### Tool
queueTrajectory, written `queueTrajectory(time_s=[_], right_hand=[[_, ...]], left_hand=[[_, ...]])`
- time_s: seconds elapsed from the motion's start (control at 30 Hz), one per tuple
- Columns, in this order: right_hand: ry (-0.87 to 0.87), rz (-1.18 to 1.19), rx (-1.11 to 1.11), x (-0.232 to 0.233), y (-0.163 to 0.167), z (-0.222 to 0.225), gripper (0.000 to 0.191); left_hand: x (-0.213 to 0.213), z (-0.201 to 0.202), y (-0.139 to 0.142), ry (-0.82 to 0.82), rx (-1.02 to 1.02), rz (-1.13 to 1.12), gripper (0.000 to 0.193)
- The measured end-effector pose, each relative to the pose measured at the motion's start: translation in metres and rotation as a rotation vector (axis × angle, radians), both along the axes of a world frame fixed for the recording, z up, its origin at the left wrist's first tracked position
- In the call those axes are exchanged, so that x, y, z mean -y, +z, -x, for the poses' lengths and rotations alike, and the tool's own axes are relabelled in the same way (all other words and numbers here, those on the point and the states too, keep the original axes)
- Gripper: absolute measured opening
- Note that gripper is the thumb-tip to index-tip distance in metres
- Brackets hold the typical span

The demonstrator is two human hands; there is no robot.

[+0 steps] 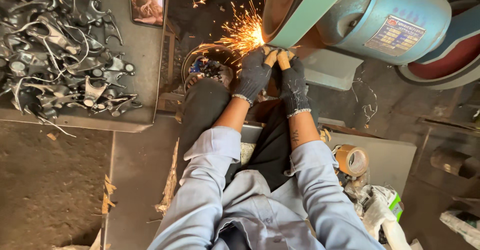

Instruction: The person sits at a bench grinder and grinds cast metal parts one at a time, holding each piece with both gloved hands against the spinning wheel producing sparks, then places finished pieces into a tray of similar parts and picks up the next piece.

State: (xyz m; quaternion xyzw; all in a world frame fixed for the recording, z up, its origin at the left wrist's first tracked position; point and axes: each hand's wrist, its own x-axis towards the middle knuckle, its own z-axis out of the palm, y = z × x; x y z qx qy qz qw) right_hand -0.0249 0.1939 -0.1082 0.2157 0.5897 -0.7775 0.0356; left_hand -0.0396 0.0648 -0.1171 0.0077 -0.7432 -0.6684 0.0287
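Your fingers (272, 57) are clenched from both sides around a small metal part (266, 48), barely visible between them, its edge pressed to the grinding belt (280, 2) where sparks (245, 30) fly leftward. Keep the left hand (254, 75) and right hand (292, 80) braced together, gloved fingertips behind the contact line, pressure light and even. The blue motor (385, 15) sits right; finished-looking castings (60, 50) lie heaped on the worktop (145, 55) to your left.

left hand (253, 75) is wearing a dark glove, fingers curling shut, reaching forward | right hand (292, 77) is wearing a dark glove too, fingers curling shut, sitting just beside the left | both arms are stretching forward, light blue sleeves rolled up, forearms bare
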Motion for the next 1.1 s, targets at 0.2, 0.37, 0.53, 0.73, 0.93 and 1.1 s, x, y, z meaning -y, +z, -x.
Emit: queueTrajectory(time_s=[0.2,0.37,0.53,0.73,0.93,1.1], right_hand=[[-0.106,0.203,0.027,0.006,0.011,-0.011,0.03],[-0.13,0.284,0.083,0.012,0.039,-0.028,0.031],[0.22,-0.412,-0.124,0.017,0.059,-0.046,0.053],[0.254,-0.64,0.029,0.019,0.058,-0.079,0.056],[0.563,-0.017,-0.205,-0.002,0.055,-0.046,0.062],[0.236,0.586,-0.08,0.019,0.011,-0.012,0.048]], left_hand=[[0.0,0.007,0.013,-0.153,0.084,0.163,0.026],[0.032,0.023,0.039,-0.479,0.118,0.269,0.031],[0.058,-0.012,0.048,-0.482,-0.169,0.535,0.037],[0.059,-0.045,0.059,-0.493,-0.132,0.645,0.054],[0.057,-0.009,0.066,-0.766,0.101,-0.381,0.034],[0.04,0.012,0.031,-0.499,0.673,-0.92,0.028]])
